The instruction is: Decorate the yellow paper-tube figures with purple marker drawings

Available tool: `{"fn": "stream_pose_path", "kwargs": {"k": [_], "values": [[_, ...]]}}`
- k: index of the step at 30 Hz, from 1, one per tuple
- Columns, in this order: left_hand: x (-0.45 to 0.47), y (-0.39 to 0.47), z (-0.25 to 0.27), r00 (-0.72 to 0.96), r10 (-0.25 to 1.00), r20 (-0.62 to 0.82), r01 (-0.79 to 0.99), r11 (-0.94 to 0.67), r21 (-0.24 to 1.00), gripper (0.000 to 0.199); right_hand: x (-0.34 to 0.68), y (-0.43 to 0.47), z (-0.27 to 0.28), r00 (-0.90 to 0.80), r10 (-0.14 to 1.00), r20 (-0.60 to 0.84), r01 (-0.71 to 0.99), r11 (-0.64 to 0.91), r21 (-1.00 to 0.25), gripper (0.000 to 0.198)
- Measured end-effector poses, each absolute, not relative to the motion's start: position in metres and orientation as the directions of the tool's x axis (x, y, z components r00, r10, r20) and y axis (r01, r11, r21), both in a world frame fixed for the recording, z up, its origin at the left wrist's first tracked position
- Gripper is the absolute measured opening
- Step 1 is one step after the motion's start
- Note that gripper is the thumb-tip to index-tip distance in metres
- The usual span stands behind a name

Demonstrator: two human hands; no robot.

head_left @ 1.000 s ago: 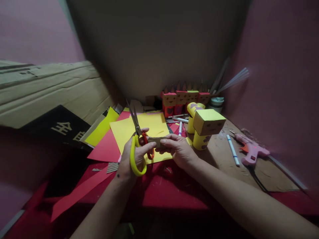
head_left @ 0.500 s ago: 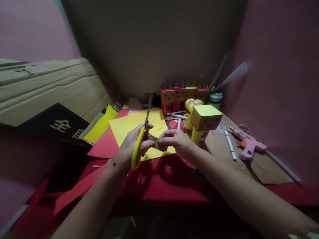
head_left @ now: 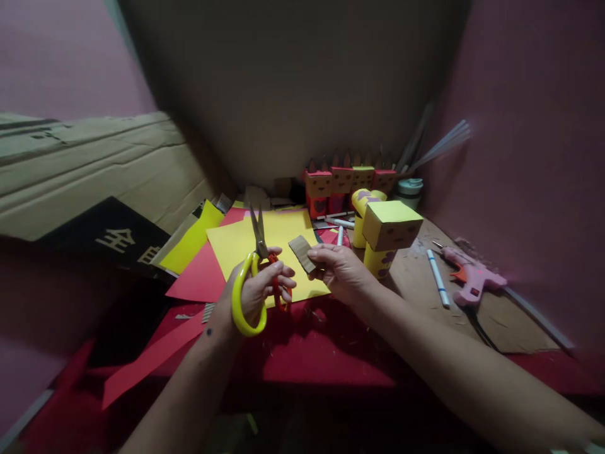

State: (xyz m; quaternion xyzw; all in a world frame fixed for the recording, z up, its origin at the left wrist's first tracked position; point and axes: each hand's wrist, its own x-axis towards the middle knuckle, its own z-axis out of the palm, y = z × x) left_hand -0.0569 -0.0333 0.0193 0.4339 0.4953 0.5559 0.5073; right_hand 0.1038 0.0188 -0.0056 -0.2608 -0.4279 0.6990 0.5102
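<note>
My left hand (head_left: 258, 287) is closed round a pair of scissors (head_left: 249, 277). Their metal blades point up and stand slightly apart. One yellow handle loop hangs outside the hand, and a red piece shows among the fingers; whether it belongs to the scissors I cannot tell. Pinched between the thumb and fingers of my right hand (head_left: 338, 268) is a small rectangular piece of corrugated cardboard (head_left: 300, 252). It is held over yellow paper (head_left: 278, 228), apart from the blades. Just beyond my right hand stands a box-headed cardboard figure (head_left: 390, 230) with a yellow body.
A pink glue gun (head_left: 475, 274) and a white marker (head_left: 438, 277) lie on a cardboard sheet at right. Several small box-headed figures (head_left: 341, 180) line the back beside a lidded cup (head_left: 409, 189). Red paper (head_left: 201, 277) and a large cardboard panel (head_left: 94, 170) are at left.
My hands have drawn apart. The left fingers have let go of the cardboard piece, which is now only in my right hand. The scissors have tilted left and their blades have spread.
</note>
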Motion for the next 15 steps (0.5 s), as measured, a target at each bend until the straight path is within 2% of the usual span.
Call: {"fn": "stream_pose_path", "kwargs": {"k": [2, 5, 11, 15], "values": [[-0.053, -0.041, 0.020, -0.088, 0.996, -0.030, -0.113, 0.020, 0.993, 0.069, 0.103, 0.018, -0.006, -0.328, 0.942, 0.072, -0.514, -0.114, -0.850, 0.019], [-0.048, -0.047, 0.021, -0.090, 0.995, 0.033, -0.045, -0.037, 0.998, 0.066, 0.102, 0.017, -0.006, -0.325, 0.942, 0.080, -0.515, -0.105, -0.851, 0.019], [-0.059, -0.037, 0.027, -0.141, 0.976, 0.168, -0.009, -0.171, 0.985, 0.070, 0.107, 0.017, -0.005, -0.407, 0.905, 0.127, -0.402, -0.053, -0.914, 0.013], [-0.075, -0.034, 0.034, 0.080, 0.986, 0.147, 0.059, -0.152, 0.987, 0.062, 0.114, 0.015, 0.002, -0.531, 0.840, 0.116, -0.282, -0.046, -0.958, 0.008]]}}
